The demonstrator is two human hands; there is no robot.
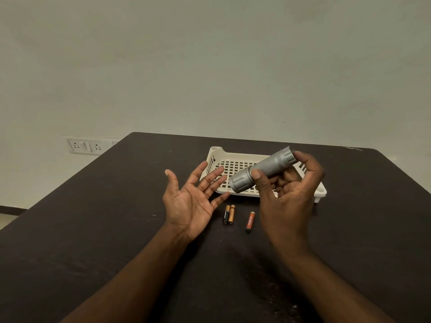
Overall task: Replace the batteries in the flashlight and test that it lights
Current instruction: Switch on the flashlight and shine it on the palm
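A dark table [93,229] with a faintly scuffed, dusty top fills the lower half of the view, set against a plain pale wall [210,66]; a white socket-and-switch plate [85,146] sits low on that wall at the left, partly cut off by the table's far edge. On the table stands a shallow cream perforated tray [233,167]. Above it, the right hand [289,192] holds a silver flashlight [264,169] clear of the surface, tilted, its wider head pointing down toward the left, the thumb [258,180] pressed across the knurled barrel and the fingers curled behind the tail end. The left hand [191,201] hovers palm-up beside it, fingers spread and holding nothing. Three small batteries lie on the table in front of the tray, between the hands: a black-and-copper pair [228,214] touching side by side, and an orange battery [249,221] a little apart to the right. The labels are too small to read with certainty. The lens face is turned away, so whether the flashlight is lit cannot be told. Both forearms run off the bottom edge.
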